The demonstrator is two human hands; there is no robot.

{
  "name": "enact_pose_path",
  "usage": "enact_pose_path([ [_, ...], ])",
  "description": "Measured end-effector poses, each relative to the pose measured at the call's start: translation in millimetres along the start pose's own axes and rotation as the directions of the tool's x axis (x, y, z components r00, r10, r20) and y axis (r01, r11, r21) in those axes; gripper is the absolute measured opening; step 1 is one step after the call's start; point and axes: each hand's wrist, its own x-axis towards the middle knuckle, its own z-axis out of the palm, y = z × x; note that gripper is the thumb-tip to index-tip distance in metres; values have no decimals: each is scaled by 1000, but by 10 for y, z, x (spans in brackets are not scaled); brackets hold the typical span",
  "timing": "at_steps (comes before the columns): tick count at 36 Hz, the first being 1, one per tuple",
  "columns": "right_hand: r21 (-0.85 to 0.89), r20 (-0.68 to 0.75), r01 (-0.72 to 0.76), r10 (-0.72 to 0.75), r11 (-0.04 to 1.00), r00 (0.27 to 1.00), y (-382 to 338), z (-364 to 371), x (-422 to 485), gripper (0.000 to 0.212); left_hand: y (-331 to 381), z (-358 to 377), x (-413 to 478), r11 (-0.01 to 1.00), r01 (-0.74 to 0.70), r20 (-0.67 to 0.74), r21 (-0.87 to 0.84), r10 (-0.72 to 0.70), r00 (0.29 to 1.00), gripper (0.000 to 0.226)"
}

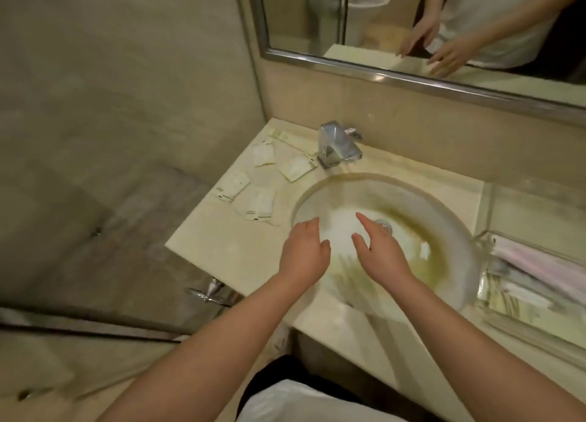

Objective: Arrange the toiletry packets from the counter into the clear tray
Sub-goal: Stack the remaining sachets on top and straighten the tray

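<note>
Our left hand and right hand hover apart over the sink basin, fingers spread, empty | toiletry packets lie scattered at the counter's far-left corner beside the faucet | clear tray at its right edge.

Beige marble walls, metal-framed mirror, warm dim light.

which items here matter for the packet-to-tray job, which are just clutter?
Job:
- toiletry packets, on the counter left of the sink
- clear tray, right of the sink
- left hand, empty
- right hand, empty

Not job:
- faucet
- sink
- mirror
</note>
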Motion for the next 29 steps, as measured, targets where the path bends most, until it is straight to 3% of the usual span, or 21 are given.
enact_pose_path([
  [5, -54, 90, 29, -24, 998, 996, -481, 501, 415, 53, -744, -400, 333, 987, 113, -62, -116, -121, 991, 47],
  [14, -132, 186, -47, 71, 990, 980, -1222, 1303, 1177, 61, -1954, -1038, 1266, 951, 260, -98, -169, -279, 955, 28],
  [16, -147, 185, -78, 105, 986, 977, -1299, 1393, 1286, 65, -2103, -1054, 1437, 939, 301, -83, -169, -317, 945, 32],
  [22, -225, 172, -101, 142, 969, 975, -1422, 1591, 1537, 76, -2263, -1003, 1754, 929, 358, -37, -91, -362, 931, 70],
  [25, -261, 159, -88, 133, 961, 978, -1450, 1662, 1617, 81, -2336, -956, 1824, 920, 390, 3, -29, -390, 921, 70],
  [29, -339, 158, -61, 121, 939, 980, -1481, 1716, 1691, 83, -2406, -945, 1875, 917, 388, 80, -90, -381, 921, 57],
])
